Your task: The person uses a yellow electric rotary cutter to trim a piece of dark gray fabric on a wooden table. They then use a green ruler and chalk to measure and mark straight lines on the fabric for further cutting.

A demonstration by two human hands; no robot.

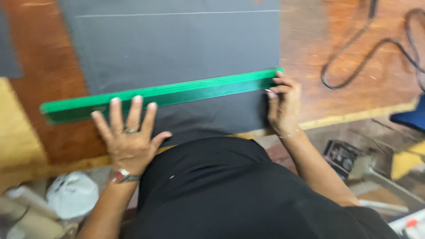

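A long green ruler (164,94) lies across a sheet of dark grey fabric (177,48) spread on a reddish-brown wooden counter (48,66). The ruler is the landmark here. Its long axis runs nearly side to side across the view, tilted slightly, with the right end a little farther from the person than the left end. The left end pokes past the fabric onto bare wood; the right end stops at the fabric's right edge.

The left hand (128,137) lies flat and open, fingers spread, with the fingertips pressing on the near edge of the ruler toward its left part. A ring shows on one finger and a watch on the wrist. The right hand (283,106) is at the ruler's right end, fingers curled against the tip and the fabric edge; whether it pinches something small there is unclear because of blur. The two hands are well apart, one toward each end of the ruler.

Beyond the ruler, a thin pale chalk line (177,13) crosses the fabric, roughly parallel to it. To the right of the ruler, a black cable (367,53) loops over the counter. Below the ruler's left end, past the counter edge, a white plastic bag (73,194) sits low down. Below its right end, a small dark box (343,155) with pale markings lies on the floor.
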